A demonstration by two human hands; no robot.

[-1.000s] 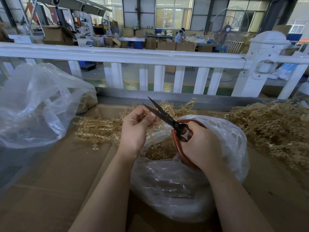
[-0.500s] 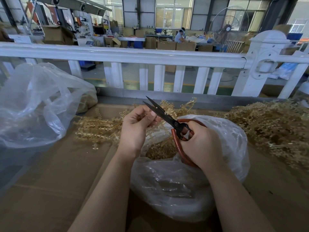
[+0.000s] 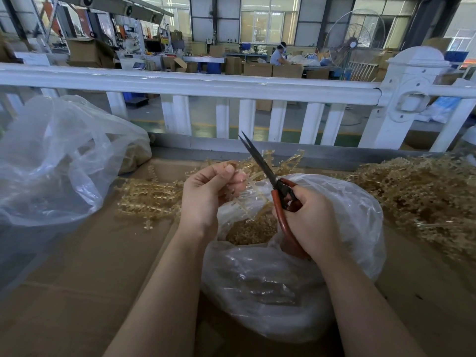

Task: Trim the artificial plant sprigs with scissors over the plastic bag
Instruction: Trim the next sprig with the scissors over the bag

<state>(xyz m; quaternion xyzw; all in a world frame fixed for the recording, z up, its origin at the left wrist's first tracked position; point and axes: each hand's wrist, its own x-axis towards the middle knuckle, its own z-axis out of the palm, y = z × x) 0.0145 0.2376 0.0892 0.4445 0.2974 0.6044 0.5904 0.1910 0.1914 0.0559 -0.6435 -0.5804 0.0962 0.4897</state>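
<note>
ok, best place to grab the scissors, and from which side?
By the red loop handles, from the near right, as the right hand does. The scissors point up and away, blades closed; the handles are the near, blunt end over the bag.

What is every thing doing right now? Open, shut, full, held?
scissors: blades shut, pointing up
right hand: grips the scissors' red handles
left hand: pinches a sprig
sprig: held over the bag
plastic bag: open, holds trimmings
side bag: crumpled, partly filled
fan: cannot tell whether spinning
</note>
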